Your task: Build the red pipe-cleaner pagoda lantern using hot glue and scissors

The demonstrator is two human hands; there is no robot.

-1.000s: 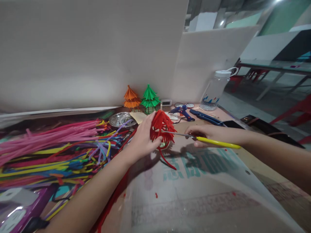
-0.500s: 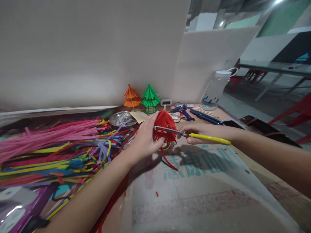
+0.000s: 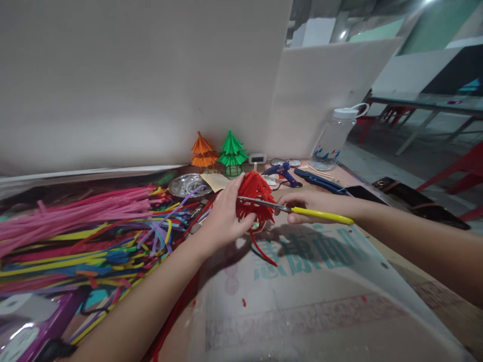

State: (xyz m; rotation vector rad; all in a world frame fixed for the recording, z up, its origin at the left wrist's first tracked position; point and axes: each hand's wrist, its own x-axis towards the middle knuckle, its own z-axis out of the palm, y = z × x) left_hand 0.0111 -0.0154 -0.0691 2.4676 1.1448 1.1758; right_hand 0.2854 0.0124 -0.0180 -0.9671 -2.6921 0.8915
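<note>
Wrapped around the left side of a small red pipe-cleaner roof, shaped like a tiered tree, is my left hand. My right hand holds scissors with yellow handles, whose blades lie across the front of the red piece. Whether the blades are closed on a strand cannot be made out. Below the piece, one loose red pipe cleaner trails onto the printed plastic-covered sheet. Behind stand an orange pipe-cleaner tree and a green one.
Bundles of coloured pipe cleaners fill the left side, beside a purple power strip. A metal dish, a blue glue gun, a dark blue tool and a water bottle sit along the back. A pale board rises behind.
The scissors in my right hand have shifted very slightly left across the red piece. My left hand keeps its hold, and the view has moved a touch.
</note>
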